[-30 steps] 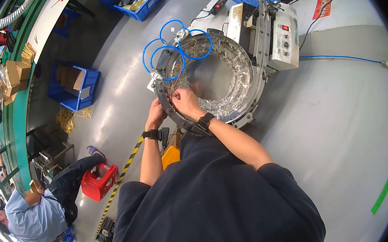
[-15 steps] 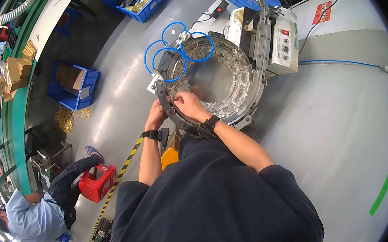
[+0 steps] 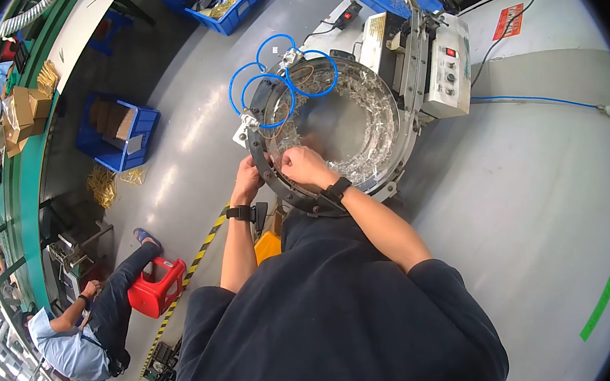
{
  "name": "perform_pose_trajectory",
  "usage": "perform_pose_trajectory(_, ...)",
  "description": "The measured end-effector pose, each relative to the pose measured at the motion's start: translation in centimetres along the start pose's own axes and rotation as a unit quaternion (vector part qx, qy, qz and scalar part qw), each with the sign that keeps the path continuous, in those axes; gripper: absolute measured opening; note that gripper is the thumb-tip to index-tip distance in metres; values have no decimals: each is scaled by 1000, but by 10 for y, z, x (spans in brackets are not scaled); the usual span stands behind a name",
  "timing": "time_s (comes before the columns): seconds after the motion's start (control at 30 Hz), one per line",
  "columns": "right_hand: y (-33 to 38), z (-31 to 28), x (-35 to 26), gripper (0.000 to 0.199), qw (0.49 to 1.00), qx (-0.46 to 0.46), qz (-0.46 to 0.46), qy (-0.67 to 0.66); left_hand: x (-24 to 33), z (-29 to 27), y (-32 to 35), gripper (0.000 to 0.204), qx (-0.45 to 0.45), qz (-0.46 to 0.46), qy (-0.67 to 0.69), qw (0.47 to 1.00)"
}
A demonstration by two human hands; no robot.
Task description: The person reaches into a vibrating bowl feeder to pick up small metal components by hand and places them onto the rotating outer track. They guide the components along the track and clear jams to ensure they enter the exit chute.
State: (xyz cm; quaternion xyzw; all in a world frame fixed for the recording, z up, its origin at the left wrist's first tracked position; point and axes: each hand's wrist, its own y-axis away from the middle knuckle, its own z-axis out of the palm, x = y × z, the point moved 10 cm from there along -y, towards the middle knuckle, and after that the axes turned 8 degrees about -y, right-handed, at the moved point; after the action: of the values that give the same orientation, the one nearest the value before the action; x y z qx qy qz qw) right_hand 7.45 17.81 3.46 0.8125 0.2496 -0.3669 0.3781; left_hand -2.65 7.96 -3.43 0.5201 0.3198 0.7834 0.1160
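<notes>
In front of me stands a round bowl feeder [image 3: 347, 132] with a dark rim [image 3: 264, 166] and many small clear parts [image 3: 381, 126] heaped round its inner wall. My left hand [image 3: 247, 180] is at the outer left side of the rim, fingers curled against it; what they hold is hidden. Just inside the same stretch of rim, my right hand [image 3: 305, 167] is closed with the fingertips pinched together, and anything between them is too small to name. Thin blue air tubes [image 3: 269, 77] loop over the bowl's far left side, joined to metal fittings [image 3: 248, 122].
A control box [image 3: 448, 64] with a red switch adjoins the bowl's right side. Blue bins [image 3: 117, 136] stand on the floor to the left and at the back. At lower left a co-worker [image 3: 76, 348] sits by a red stool [image 3: 158, 288], near yellow-black floor tape [image 3: 195, 260].
My right hand has shifted slightly right along the inside of the rim. My left hand stays at the outer side. The co-worker at left has changed posture, with a forearm now showing.
</notes>
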Motion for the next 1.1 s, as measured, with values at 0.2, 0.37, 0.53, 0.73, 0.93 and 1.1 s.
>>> perform_pose_trajectory(0.2, 6, -33, 12, 20, 987, 159, 28, 16, 6, 10, 4, 7, 28, -7, 30, 999)
perform_pose_trajectory(0.37, 1, -13, -18, 19, 990, 72, -61, -105, -11, 1, -3, 11, 28, -1, 54, 998)
perform_pose_trajectory(0.53, 1, -13, -20, 16, 987, 116, -75, -80, -18, 2, -8, 12, 22, 11, 46, 999)
perform_pose_trajectory(0.73, 7, -18, -7, 17, 983, 149, -37, -96, -11, 6, -6, 10, 26, 18, 45, 998)
perform_pose_trajectory(0.93, 4, -3, -12, 15, 989, 102, -48, -94, -8, 9, -4, 9, 7, 32, 55, 998)
perform_pose_trajectory(1.1, 1, -5, -12, 16, 986, 136, -38, -85, 5, 15, -2, 9, 24, 55, 55, 997)
